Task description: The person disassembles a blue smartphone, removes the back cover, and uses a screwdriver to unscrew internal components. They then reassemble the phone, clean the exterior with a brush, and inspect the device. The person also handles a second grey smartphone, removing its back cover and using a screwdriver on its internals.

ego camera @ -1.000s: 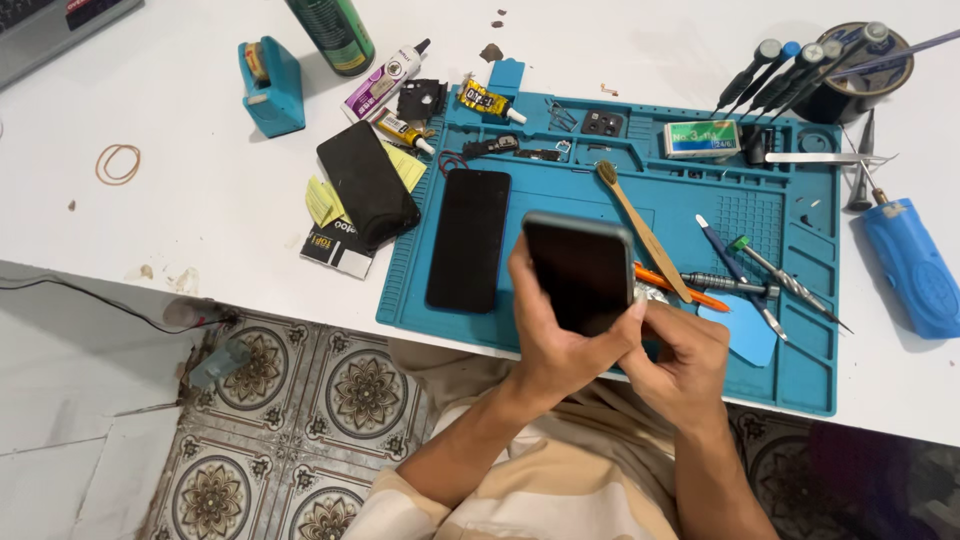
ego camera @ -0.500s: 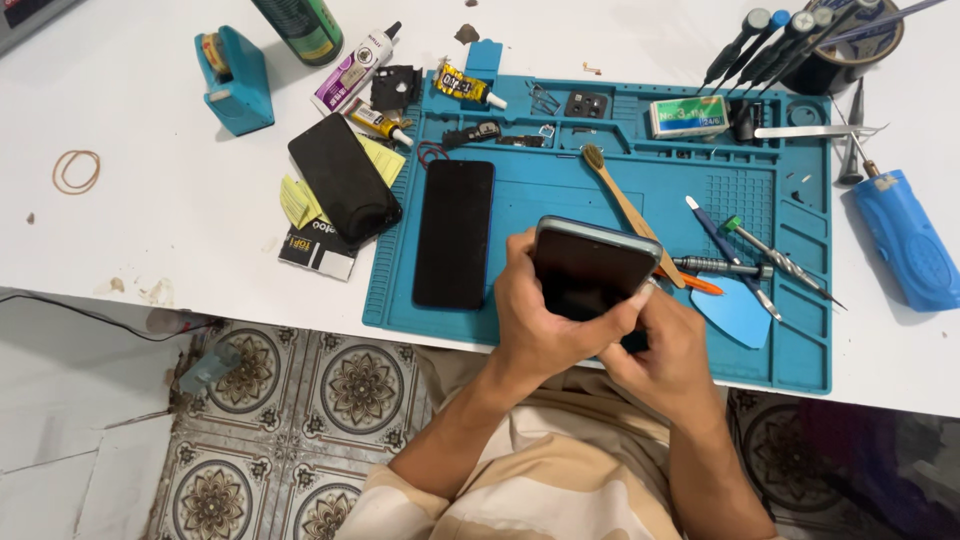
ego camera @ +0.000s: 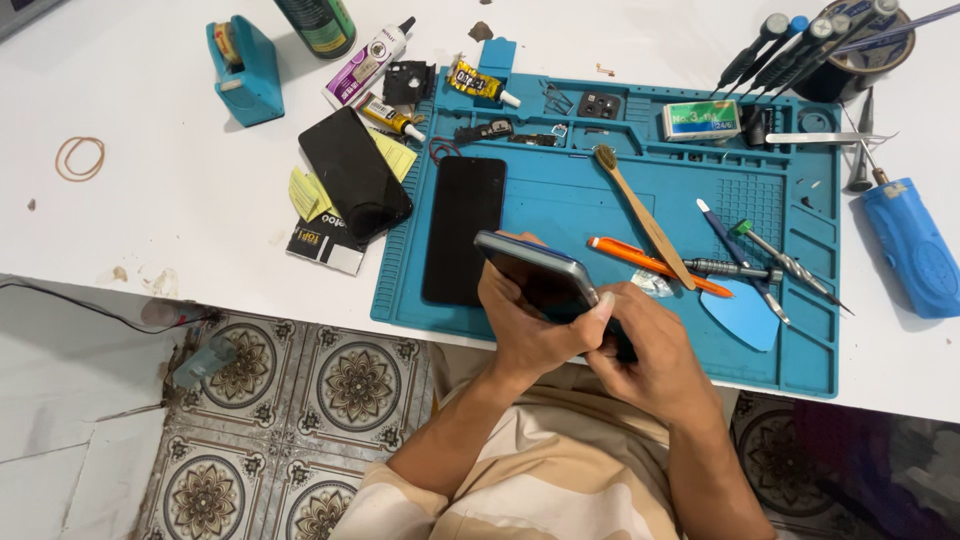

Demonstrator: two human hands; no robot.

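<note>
Compared with half a second earlier, the phone (ego camera: 535, 272) is tilted further, so its thin blue-grey edge now faces the camera instead of its dark flat face; both hands remain over the near edge of the blue mat (ego camera: 590, 215). The left hand (ego camera: 520, 320) grasps the phone from below, fingers wrapped round its lower half, with the phone's upper end projecting past the fingertips toward the middle of the mat. The right hand (ego camera: 655, 350) is closed against the phone's near right corner, thumb pressed on the rim; whether it pinches a small tool there cannot be told, since the fingers hide that corner.

On the mat, left of the held phone, lies a black screen panel (ego camera: 463, 228), flat and untouched. Right of the phone lie an orange pen (ego camera: 650, 263) and a wooden brush (ego camera: 640, 212), crossing one another, and further right a blue pick (ego camera: 742, 317). Off the mat's left edge rests a second black phone (ego camera: 353, 172) on yellow papers. The phone's face is turned away and cannot be read.
</note>
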